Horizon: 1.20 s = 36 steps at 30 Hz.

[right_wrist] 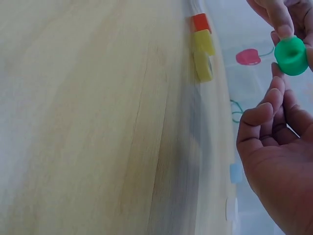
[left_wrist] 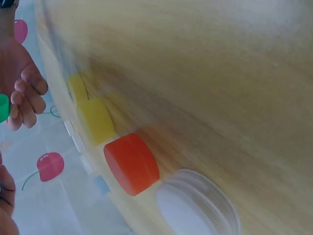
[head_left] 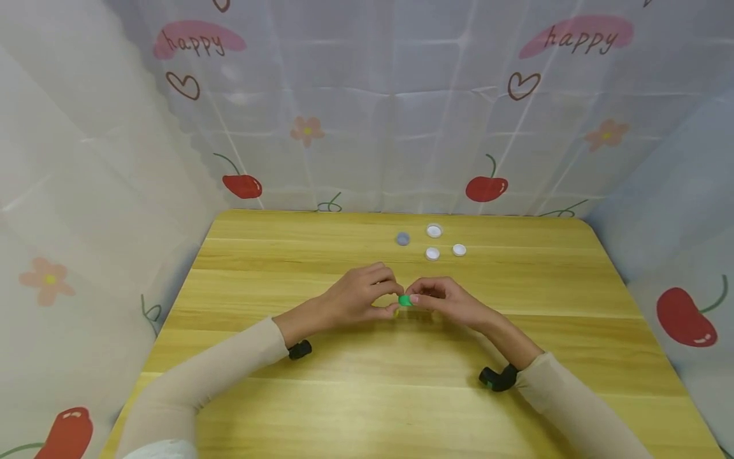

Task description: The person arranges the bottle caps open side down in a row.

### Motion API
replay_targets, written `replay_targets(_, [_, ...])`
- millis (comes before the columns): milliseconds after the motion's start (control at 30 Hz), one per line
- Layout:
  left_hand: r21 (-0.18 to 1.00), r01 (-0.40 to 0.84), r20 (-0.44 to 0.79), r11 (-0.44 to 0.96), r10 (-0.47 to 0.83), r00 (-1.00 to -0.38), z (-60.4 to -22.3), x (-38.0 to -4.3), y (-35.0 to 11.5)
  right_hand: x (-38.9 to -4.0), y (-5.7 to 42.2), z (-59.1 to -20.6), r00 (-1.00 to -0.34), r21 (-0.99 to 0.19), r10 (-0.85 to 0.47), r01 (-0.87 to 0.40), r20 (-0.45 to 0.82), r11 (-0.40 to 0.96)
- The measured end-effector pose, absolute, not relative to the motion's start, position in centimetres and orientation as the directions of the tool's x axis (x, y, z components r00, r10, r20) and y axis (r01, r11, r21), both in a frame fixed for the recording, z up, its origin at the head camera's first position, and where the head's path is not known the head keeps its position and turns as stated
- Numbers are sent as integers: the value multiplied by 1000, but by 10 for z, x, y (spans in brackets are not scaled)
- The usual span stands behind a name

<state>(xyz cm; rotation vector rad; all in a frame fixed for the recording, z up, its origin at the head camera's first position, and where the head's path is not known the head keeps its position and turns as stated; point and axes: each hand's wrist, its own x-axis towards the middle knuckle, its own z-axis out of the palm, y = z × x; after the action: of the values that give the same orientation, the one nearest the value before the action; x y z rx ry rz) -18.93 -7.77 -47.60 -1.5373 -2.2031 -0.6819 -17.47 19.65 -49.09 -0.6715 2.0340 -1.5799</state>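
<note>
A small green bottle cap [head_left: 404,300] is held up over the table between my two hands. My left hand [head_left: 360,296] comes in from the left, thumb and forefinger bent around the cap's edge. From the other side my right hand [head_left: 455,302] pinches it, the thumb lying across part of its face. In the right wrist view the round green cap [right_wrist: 290,56] shows one broad side, with a left fingertip right at its rim. Only part of the left hand [left_wrist: 6,205] shows in its own wrist view.
Two yellow caps [left_wrist: 96,120], an orange-red cap [left_wrist: 131,164] and a larger white lid [left_wrist: 195,205] stand in a row on the table. Farther back lie a grey-blue cap [head_left: 403,238] and several white caps [head_left: 432,254]. A printed curtain [head_left: 367,140] surrounds the table.
</note>
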Motion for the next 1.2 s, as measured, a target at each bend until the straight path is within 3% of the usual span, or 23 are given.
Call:
replay_targets(100, [376,872,483,314,736,-474,-477,-187,-78,-175,196,-493,-804,-962,-595,-156,-8,225])
replay_targets(200, [625,701,358,343,672,-648,-479,-185,-77,-173,195,-492,-832,-907,-544,-310,114,284])
replay_targets(300, [737,579,279,349,622,-731,-481,-184,-76,-171,194,-489,-821,-814,-518,-461,240,353])
replay_targets(433, [739,571,273,358,616,-739,-484,-184,-75,-169,192,-486,-791,-740,-517,-555,328,379])
replay_targets(900, [616,658,291,434,651,-701,-491,-183,-65,-166,199,-487,-775,-702,-543,-581,322,412])
replay_targets(1200, [517,662,162,543,697,-699,-499,-190,-51,-169,205,-491,-784,-673,-599,-531,161,515])
